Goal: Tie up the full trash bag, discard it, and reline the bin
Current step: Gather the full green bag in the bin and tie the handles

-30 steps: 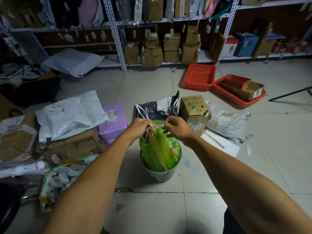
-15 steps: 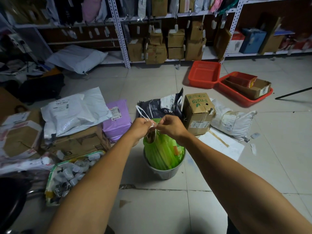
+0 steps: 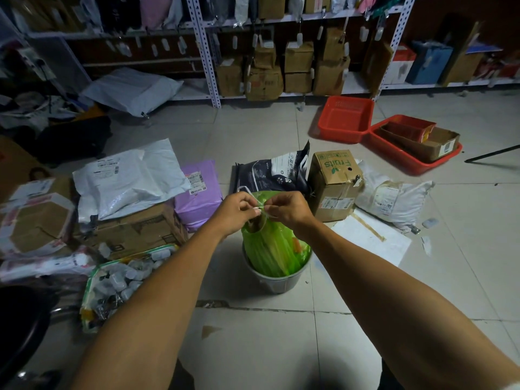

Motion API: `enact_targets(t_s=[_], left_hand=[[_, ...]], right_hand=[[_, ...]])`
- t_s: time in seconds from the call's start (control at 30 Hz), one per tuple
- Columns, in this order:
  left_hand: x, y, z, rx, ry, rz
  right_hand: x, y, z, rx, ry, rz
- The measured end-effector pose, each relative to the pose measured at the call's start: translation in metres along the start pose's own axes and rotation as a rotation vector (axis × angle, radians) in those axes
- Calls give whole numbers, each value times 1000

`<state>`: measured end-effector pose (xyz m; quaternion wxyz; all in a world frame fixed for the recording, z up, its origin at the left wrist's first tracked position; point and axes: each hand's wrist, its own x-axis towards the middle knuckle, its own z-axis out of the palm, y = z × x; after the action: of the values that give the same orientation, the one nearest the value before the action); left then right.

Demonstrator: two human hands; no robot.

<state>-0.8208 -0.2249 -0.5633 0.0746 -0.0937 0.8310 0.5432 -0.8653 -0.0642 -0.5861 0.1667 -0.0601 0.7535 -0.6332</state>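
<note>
Head view, looking down: a pale tiled floor point(image 3: 281, 347) spreads below metal shelving point(image 3: 206, 52) stacked with cardboard boxes. Two red plastic trays point(image 3: 344, 119) lie on the floor toward the far right. Closer in, a white poly mailer point(image 3: 129, 175) and a lilac poly mailer point(image 3: 198, 190) rest on the left, and a brown "Fruits" cardboard box point(image 3: 333, 181) stands just beside a dark printed pouch point(image 3: 274, 171). In front of these sits a small round grey plastic bin point(image 3: 277, 280), and the translucent green trash bag point(image 3: 271, 249) rises out of it, gathered to a neck directly under the hands. The left hand point(image 3: 235, 212) and right hand point(image 3: 288, 208) meet almost knuckle to knuckle above the bag's mouth. Both sets of fingers are closed, pinching thin white drawstring handles point(image 3: 260, 209) that run between them; a loop of the string arcs out past the left hand. Whether a knot has formed there is hard to tell, since the strands are small and partly hidden.
</note>
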Motion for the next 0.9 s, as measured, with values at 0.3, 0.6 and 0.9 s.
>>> enact_targets(t_s=[0.3,0.6,0.9], left_hand=[[-1,-1,-1,-21,29,41],[-2,3,-1,338,51,107],[-4,3,4,227,-94,24]], right_hand=[[-13,-5,9,-136,-136,-15],[-13,-16,-1,-108,-118,205],[-9,-14,-15,115,-96,240]])
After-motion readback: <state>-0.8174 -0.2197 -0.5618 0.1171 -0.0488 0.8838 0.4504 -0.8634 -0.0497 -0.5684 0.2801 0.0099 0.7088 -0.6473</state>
